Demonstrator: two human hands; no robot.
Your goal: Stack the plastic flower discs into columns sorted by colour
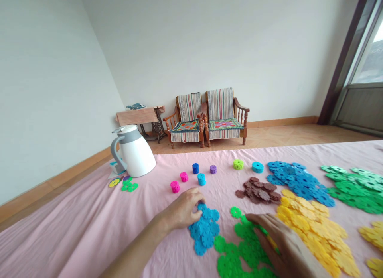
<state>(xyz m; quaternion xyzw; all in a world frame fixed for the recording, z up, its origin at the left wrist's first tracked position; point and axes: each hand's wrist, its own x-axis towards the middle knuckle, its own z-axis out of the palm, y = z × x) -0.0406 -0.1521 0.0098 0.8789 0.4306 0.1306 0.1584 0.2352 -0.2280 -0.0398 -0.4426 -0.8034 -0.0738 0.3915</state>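
Observation:
My left hand (184, 209) is at the left edge of a pile of light-blue flower-shaped plastic discs (206, 232). Its fingers are curled toward the thumb; whatever may be between the tips is hidden. Over a pile of bright green discs (239, 248) lies my right hand (279, 238), palm down with its fingers stretched out. One green disc (235, 212) sits apart, just beyond that pile. Yellow discs (317, 230) are heaped right beside my right hand, and brown discs (260, 191) are piled beyond it.
Small disc stacks stand farther back, among them a pink one (174, 186), a dark blue one (195, 168) and a lime one (238, 164). A white jug (138, 154) stands at the left. Blue discs (299, 182) and green discs (359, 190) spread rightward on the pink cloth (89, 230).

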